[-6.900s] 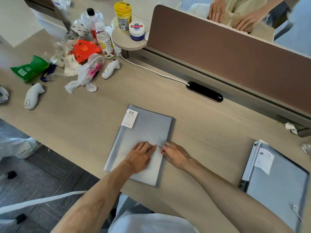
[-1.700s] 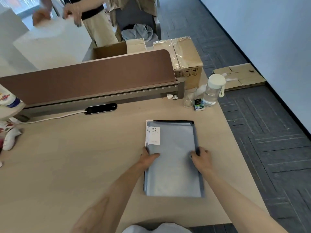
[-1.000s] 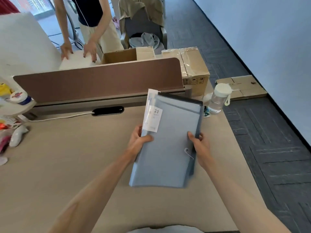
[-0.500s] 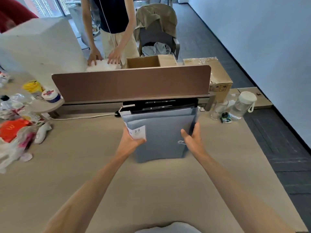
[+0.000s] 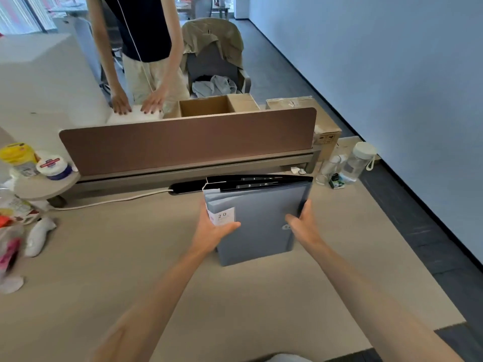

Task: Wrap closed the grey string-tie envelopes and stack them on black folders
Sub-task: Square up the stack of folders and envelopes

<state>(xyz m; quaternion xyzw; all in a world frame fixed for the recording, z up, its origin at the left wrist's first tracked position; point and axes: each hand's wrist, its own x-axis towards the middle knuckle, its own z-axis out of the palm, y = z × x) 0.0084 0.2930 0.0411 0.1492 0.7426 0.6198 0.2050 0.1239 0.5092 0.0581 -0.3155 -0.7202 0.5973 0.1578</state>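
Observation:
A stack of grey string-tie envelopes and black folders stands upright on its lower edge on the wooden desk. The black folder spines show along the top. My left hand grips the stack's left side, thumb over a white label marked 20. My right hand presses on the right side, next to the front envelope's string button.
A brown divider panel runs across the desk's far edge, with a black cable outlet below it. A water bottle and glass stand at the right. Bottles, bags and white objects clutter the left. Another person leans on the far desk.
The stack was lifted off the desk's right part, tipped up and stood on its edge in the middle. My head has tilted up, so more of the room shows.

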